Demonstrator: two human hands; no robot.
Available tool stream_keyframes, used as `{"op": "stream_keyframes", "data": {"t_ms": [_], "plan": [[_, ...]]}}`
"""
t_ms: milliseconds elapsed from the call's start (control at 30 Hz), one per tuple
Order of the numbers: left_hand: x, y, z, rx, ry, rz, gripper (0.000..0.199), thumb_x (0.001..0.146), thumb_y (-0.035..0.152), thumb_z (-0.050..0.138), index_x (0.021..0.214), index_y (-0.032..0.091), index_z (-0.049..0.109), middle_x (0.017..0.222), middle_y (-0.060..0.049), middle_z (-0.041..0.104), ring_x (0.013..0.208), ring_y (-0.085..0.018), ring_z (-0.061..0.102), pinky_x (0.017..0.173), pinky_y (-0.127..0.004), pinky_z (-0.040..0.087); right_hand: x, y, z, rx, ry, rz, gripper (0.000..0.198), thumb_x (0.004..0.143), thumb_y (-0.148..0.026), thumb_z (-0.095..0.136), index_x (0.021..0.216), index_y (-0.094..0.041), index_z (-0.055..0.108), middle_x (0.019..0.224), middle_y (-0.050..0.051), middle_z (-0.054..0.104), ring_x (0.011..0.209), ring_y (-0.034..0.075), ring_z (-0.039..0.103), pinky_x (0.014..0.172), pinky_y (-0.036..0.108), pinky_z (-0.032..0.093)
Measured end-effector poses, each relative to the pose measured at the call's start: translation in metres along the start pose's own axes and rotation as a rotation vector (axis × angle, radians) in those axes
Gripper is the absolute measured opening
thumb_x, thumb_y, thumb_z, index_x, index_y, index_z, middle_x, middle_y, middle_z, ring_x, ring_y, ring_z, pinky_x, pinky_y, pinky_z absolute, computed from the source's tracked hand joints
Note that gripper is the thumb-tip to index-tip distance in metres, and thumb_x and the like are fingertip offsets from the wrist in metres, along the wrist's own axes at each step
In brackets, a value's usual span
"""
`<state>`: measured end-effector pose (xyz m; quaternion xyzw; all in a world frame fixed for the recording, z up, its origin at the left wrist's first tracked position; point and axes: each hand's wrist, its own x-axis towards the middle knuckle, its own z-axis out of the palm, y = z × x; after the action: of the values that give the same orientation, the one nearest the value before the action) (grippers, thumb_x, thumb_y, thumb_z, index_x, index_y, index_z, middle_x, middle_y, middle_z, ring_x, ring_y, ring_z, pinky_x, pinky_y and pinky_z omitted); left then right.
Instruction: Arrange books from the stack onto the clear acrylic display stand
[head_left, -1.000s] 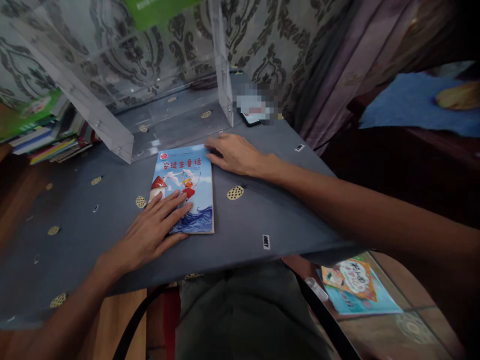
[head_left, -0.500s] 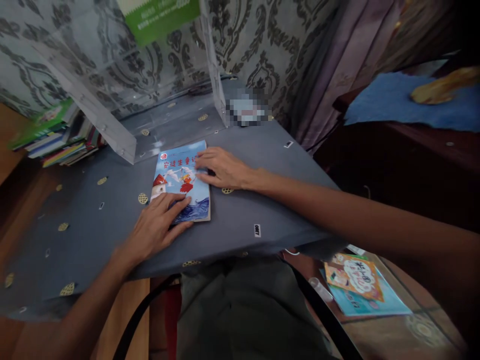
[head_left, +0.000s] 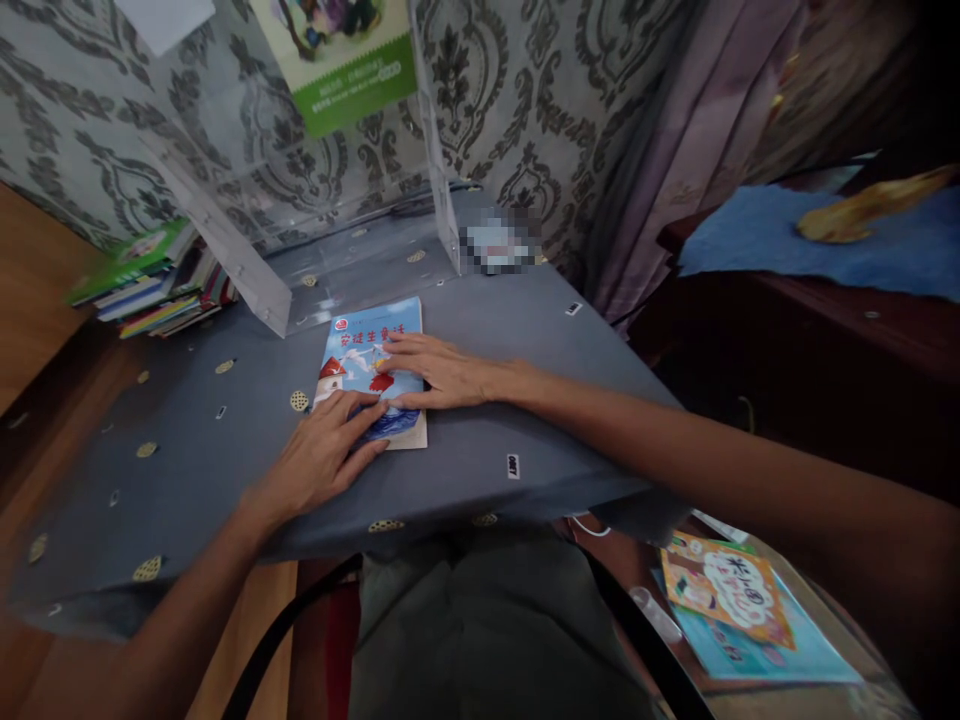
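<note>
A thin blue paperback book (head_left: 373, 336) with red Chinese characters on its cover lies closed on the grey cloth-covered table (head_left: 480, 420). My left hand (head_left: 322, 445) rests over its lower left corner, fingers spread across the cover. From the right, my right hand (head_left: 435, 372) lies on the cover's right half with its fingers stretched out. Both hands are open, and neither grips the book. Parts of the cover picture, a red roof and blue waves, are hidden beneath the fingers.
A clear acrylic stand (head_left: 259, 285) rises behind the book, with a green-bottomed sheet (head_left: 360, 90) above. Stacked books (head_left: 161, 280) sit at the far left. A pixelated item (head_left: 496, 245) lies at the table's back right. More books (head_left: 739, 600) are low at right, beside a blue cloth (head_left: 742, 235) higher up.
My right hand has slid down the cover toward my left hand, uncovering more of the title. The whole view has shifted slightly with the head. My left hand stays at the lower left corner.
</note>
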<state>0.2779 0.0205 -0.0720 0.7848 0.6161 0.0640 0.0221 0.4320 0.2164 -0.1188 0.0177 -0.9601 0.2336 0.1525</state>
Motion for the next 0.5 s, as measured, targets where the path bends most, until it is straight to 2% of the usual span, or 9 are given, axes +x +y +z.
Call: {"op": "stream_keyframes", "data": {"t_ms": [167, 367, 500], "plan": [[-0.0003, 0.0015, -0.0025, 0.000, -0.037, -0.014, 0.043, 0.103, 0.040, 0.039, 0.136, 0.019, 0.054, 0.130, -0.012, 0.057, 0.118, -0.027, 0.054, 0.101, -0.048, 0.048, 0.0012, -0.0026, -0.0014, 0.020, -0.044, 0.020, 0.069, 0.093, -0.061, 0.054, 0.143, -0.014, 0.049, 0.153, 0.019, 0.044, 0.152, 0.031, 0.020, 0.122, 0.054, 0.018], [-0.0028, 0.0035, 0.0004, 0.017, -0.021, -0.018, 0.046, 0.100, 0.041, 0.043, 0.137, 0.016, 0.053, 0.132, -0.014, 0.056, 0.120, -0.029, 0.053, 0.103, -0.049, 0.047, -0.0007, -0.0079, -0.0044, 0.005, -0.165, 0.064, 0.100, 0.082, -0.078, 0.053, 0.153, -0.011, 0.034, 0.164, 0.024, 0.019, 0.154, 0.037, 0.003, 0.122, 0.058, 0.009], [-0.0057, 0.0047, 0.0055, 0.007, 0.022, -0.017, 0.049, 0.098, 0.043, 0.049, 0.139, 0.016, 0.051, 0.134, -0.014, 0.056, 0.122, -0.030, 0.052, 0.104, -0.052, 0.046, -0.0029, -0.0095, -0.0050, -0.010, -0.196, 0.059, 0.104, 0.080, -0.080, 0.053, 0.156, -0.012, 0.030, 0.165, 0.024, 0.014, 0.153, 0.037, 0.002, 0.122, 0.058, 0.007]]}}
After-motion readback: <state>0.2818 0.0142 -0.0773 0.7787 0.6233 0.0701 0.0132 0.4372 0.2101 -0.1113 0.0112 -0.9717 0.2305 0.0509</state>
